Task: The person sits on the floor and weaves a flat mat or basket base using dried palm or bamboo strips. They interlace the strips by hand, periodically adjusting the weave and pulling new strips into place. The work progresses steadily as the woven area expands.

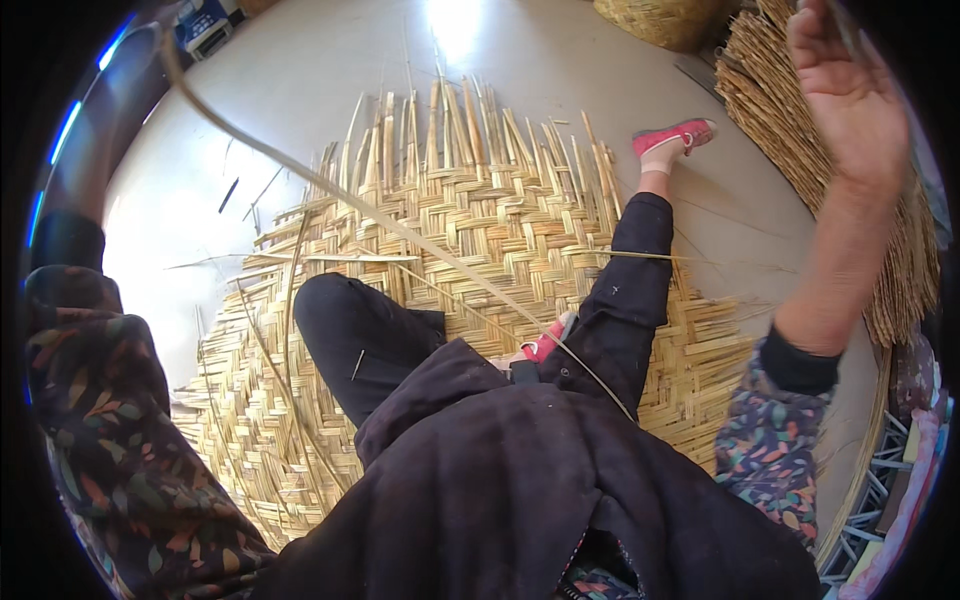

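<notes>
R hand (850,95), upper right of frame, raised w/ fingers loosely apart, gripping nothing visible. L hand out of view at upper left; grip can't tell. Long pale reed strip (400,228) runs diagonally from upper left to centre, over flat woven straw mat (480,215) mid-frame. Bundle of loose straw stalks (775,95) just beside R hand.

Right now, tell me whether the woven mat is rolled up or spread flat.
Spread flat: the woven mat lies open on the floor under the legs.
</notes>
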Tool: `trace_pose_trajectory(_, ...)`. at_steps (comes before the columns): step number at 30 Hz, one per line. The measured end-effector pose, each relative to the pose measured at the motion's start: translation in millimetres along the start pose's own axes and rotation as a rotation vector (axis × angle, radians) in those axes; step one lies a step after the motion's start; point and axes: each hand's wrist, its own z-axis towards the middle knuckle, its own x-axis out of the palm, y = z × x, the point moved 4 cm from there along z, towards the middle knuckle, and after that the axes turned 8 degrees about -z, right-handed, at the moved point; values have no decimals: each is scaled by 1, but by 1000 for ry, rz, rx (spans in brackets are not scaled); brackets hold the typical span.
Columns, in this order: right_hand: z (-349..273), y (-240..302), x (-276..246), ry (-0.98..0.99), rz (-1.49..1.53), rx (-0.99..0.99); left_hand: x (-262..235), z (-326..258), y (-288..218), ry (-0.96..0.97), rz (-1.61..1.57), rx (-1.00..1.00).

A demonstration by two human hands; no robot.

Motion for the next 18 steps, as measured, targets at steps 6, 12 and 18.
trace_pose_trajectory(6, -31, -55, -26, -303, 521, 311, -31, -65, 25, 154, 122, -97)
trace_pose_trajectory(12, -90, -111, -76, -708, 598, 309, -31, -107, 32, 296, 197, -142)
trace_pose_trajectory(18, -178, -177, -142, -1097, 562, 472, -29, -116, 32, 331, 269, -105)
